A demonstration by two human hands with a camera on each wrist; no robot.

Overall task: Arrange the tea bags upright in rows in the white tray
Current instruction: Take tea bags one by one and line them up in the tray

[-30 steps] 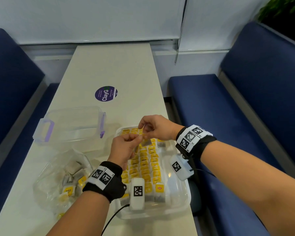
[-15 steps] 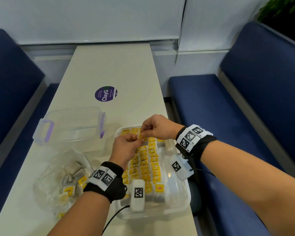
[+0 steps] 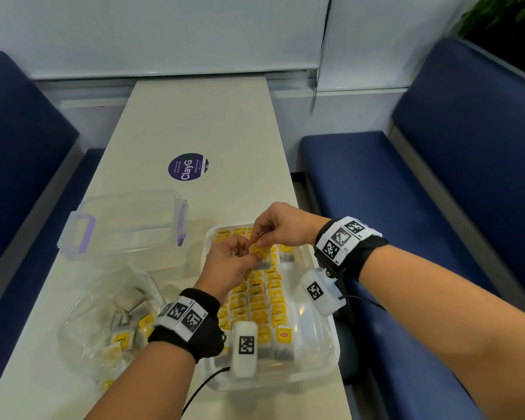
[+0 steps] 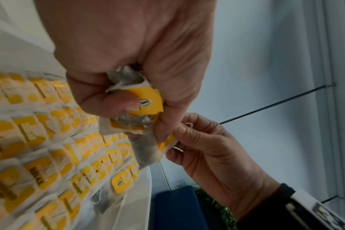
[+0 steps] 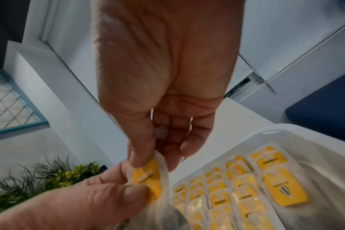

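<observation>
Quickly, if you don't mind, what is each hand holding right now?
Left hand: grips a bunch of tea bags.
Right hand: pinches the top of one of those tea bags.

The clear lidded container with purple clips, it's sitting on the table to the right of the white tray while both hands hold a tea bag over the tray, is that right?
Not quite. The clear container sits left of the white tray, not right, as the head view shows. The rest holds: the left hand and right hand both hold a tea bag over the tray.
</observation>
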